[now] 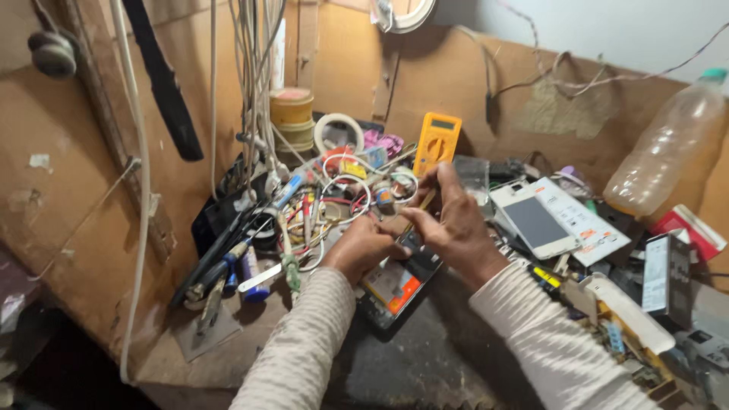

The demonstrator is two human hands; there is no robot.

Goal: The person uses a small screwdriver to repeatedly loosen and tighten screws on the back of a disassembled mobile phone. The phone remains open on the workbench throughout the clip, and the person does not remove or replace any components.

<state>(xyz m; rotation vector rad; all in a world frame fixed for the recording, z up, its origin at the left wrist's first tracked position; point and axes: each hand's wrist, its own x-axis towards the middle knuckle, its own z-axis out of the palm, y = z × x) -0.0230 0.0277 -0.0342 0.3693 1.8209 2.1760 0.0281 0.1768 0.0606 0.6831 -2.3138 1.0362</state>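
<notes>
Bare dark counter (425,357) patch nearest, opened phone (395,290) lying flat at its far edge, left hand (363,247) curled, pressing the phone, right hand (456,220) pinching a thin tool (422,206) above it, tool clutter left, white phone (535,222) right, yellow multimeter (437,142) against back wall.

Single view: head-worn camera, looking down and forward over cluttered workbench (456,364). Close range; both forearms enter from bottom edge, left hand (364,247) and right hand (456,224) near frame centre. Faces board back wall (456,76); left side wall (68,205) angles in. Horizon tilted slightly. Bench front edge at lower left. No second view, no shared area.
</notes>
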